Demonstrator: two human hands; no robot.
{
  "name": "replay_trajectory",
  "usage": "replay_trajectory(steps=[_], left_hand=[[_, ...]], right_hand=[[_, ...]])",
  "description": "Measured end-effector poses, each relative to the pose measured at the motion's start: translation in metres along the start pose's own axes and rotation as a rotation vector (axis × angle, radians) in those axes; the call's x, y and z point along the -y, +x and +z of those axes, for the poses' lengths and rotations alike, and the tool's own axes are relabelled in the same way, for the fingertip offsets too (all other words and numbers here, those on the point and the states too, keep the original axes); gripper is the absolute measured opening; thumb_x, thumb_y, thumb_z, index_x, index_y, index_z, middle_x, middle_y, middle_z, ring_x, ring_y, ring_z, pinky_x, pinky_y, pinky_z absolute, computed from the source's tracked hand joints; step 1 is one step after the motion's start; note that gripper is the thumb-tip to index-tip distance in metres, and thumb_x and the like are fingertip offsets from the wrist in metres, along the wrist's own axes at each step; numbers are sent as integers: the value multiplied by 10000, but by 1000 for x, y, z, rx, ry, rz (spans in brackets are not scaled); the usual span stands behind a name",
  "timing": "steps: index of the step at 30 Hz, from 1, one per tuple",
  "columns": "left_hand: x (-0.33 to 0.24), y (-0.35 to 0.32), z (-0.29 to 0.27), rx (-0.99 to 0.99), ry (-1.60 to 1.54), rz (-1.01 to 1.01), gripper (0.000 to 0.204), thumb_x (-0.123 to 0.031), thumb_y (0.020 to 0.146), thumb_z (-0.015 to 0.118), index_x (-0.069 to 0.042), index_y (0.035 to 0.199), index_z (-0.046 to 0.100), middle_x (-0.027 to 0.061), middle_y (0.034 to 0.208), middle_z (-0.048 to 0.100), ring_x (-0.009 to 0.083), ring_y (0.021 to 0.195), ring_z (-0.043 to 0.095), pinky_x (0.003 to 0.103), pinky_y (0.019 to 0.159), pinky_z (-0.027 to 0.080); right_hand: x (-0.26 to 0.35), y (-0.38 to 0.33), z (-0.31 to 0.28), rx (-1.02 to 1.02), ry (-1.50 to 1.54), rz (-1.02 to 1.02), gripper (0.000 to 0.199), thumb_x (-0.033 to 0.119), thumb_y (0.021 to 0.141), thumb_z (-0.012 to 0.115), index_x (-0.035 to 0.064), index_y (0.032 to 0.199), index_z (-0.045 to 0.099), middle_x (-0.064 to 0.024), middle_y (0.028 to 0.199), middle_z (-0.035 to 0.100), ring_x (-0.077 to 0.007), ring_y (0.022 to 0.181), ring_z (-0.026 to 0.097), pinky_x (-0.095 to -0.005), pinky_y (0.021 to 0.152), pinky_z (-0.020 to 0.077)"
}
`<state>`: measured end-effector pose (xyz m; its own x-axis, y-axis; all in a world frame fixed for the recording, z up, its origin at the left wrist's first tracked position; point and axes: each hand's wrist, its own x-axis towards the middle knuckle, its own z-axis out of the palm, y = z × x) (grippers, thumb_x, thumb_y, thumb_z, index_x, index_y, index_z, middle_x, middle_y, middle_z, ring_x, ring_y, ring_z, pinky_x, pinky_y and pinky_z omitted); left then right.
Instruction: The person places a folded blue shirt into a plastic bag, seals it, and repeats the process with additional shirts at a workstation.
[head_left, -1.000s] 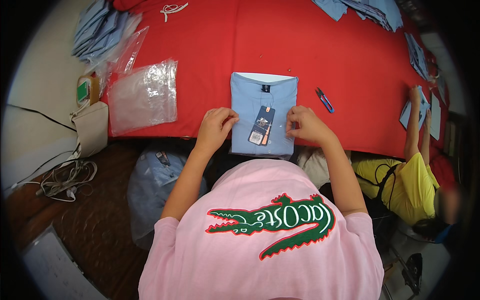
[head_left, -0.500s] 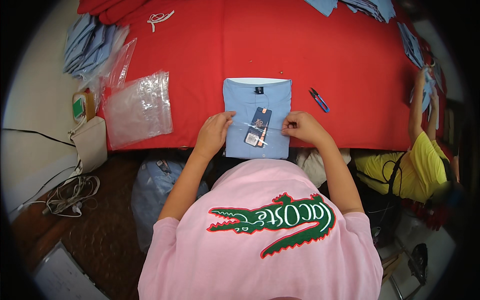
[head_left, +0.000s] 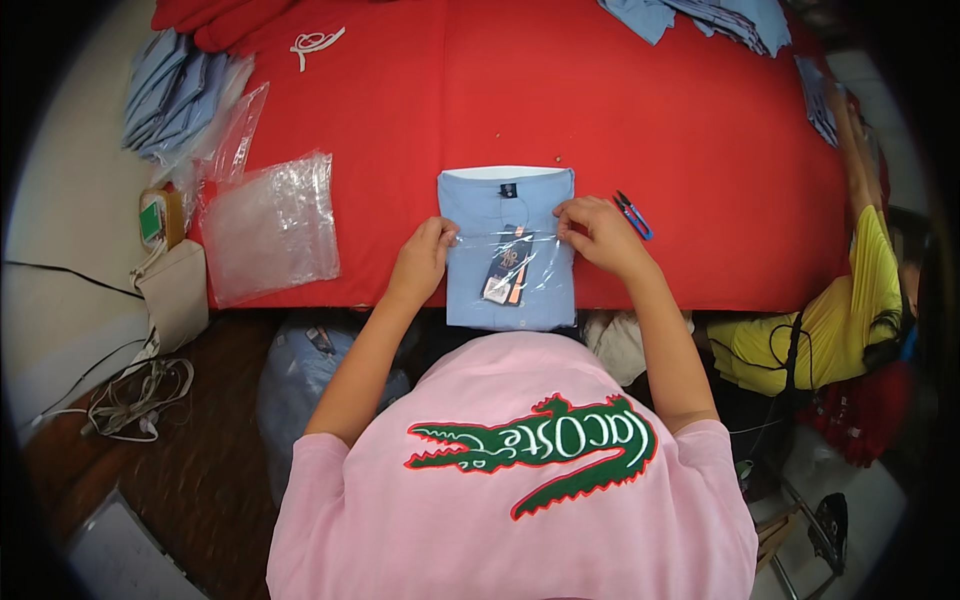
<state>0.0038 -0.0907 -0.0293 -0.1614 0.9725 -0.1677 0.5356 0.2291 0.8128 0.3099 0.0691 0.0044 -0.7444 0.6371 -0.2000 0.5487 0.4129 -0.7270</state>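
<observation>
A folded light-blue shirt (head_left: 475, 205) lies at the red table's near edge, a white strip showing along its far end. Clear plastic, apparently a bag (head_left: 548, 275), covers its nearer part, with the edge running crosswise near the top of the dark hang tag (head_left: 508, 265). My left hand (head_left: 424, 255) is closed at the shirt's left side, fingertips pinching at the plastic's edge. On the other side my right hand (head_left: 600, 235) pinches the same edge, its fingers bent over the shirt. Just right of that hand lie blue thread snips (head_left: 633, 216).
Flat clear bags (head_left: 272, 230) lie on the red cloth (head_left: 390, 120) to the left. Folded blue shirts (head_left: 175, 95) are stacked at the far left, more blue garments (head_left: 715, 20) at the far right. A co-worker in yellow (head_left: 830, 325) reaches along the right edge. Cables (head_left: 140, 395) coil lower left.
Both my hands have moved away from me along the shirt, and the plastic's edge has slid farther up it, past most of the hang tag. The co-worker's arm now stretches farther out.
</observation>
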Motion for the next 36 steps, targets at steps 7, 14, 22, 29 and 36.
replay_trajectory(steps=[7, 14, 22, 29, 36], left_hand=[[-12, 31, -30, 168, 421, 285, 104, -191, 973, 719, -96, 948, 685, 149, 1666, 436, 384, 1535, 380, 568, 1247, 266], [-36, 91, -69, 607, 442, 90, 130, -286, 936, 756, -171, 911, 699, 110, 1806, 240, 377, 1687, 61, 623, 1314, -53], [-27, 86, -74, 484, 213, 107, 164, -256, 979, 726, -114, 936, 656, 124, 1703, 449, 353, 1660, 213, 611, 1318, 22], [-50, 39, -60, 322, -169, 41, 171, -101, 941, 757, -38, 1042, 634, 129, 1225, 739, 253, 1142, 661, 415, 1011, 510], [-64, 21, -29, 279, -29, 44, 319, -86, 868, 838, -12, 1162, 739, 91, 955, 741, 205, 881, 702, 340, 801, 563]], right_hand=[[11, 22, -17, -22, -204, -70, 107, 143, 716, 859, 85, 773, 789, -97, 1687, 473, -368, 1577, 352, -504, 1267, 309], [16, 43, -34, 131, -135, 154, 128, 133, 683, 867, 103, 797, 818, -85, 1665, 508, -388, 1548, 372, -503, 1277, 302], [7, 39, -26, 15, -102, 105, 99, 121, 799, 800, 45, 851, 763, -121, 1538, 622, -337, 1458, 485, -463, 1206, 402], [34, 32, -21, -187, 228, 199, 181, 178, 882, 775, 36, 990, 806, -134, 1110, 796, -270, 1019, 740, -413, 886, 574], [48, 67, -5, -114, -73, 176, 173, 270, 827, 827, 110, 884, 861, -86, 823, 797, -202, 772, 755, -389, 744, 575]])
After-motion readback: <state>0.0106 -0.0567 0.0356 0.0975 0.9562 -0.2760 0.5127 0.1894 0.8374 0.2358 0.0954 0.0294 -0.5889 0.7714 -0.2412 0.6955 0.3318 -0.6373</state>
